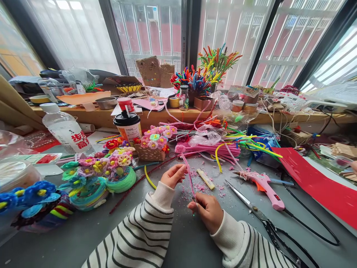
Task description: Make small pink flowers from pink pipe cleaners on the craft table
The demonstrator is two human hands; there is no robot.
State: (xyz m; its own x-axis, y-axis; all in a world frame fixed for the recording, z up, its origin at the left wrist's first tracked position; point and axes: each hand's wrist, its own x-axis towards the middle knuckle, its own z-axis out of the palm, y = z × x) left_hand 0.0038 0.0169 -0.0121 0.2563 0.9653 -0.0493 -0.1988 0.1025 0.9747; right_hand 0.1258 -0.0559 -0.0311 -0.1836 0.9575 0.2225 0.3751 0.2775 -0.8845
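My left hand (173, 176) pinches a pink pipe cleaner (189, 173) near its upper part, fingers closed. A fluffy pink ball (180, 149) shows at the top end of the strip, above the fingertips. Lower down, my right hand (208, 211) has its fingers closed around the bottom of the same strip, along with a thin metal piece mostly hidden by the fingers. Pink fluff lies scattered on the grey table (184, 238) around the hands. Just right of the strip rests a cream-coloured stick (205, 179).
Large black-handled scissors (253, 209) and a pink glue gun (266, 188) with its cable lie at right. Pipe-cleaner flowers (95, 167), a plastic bottle (67, 130) and a lidded cup (128, 126) stand at left. Pink pipe cleaners (223, 150) are piled behind.
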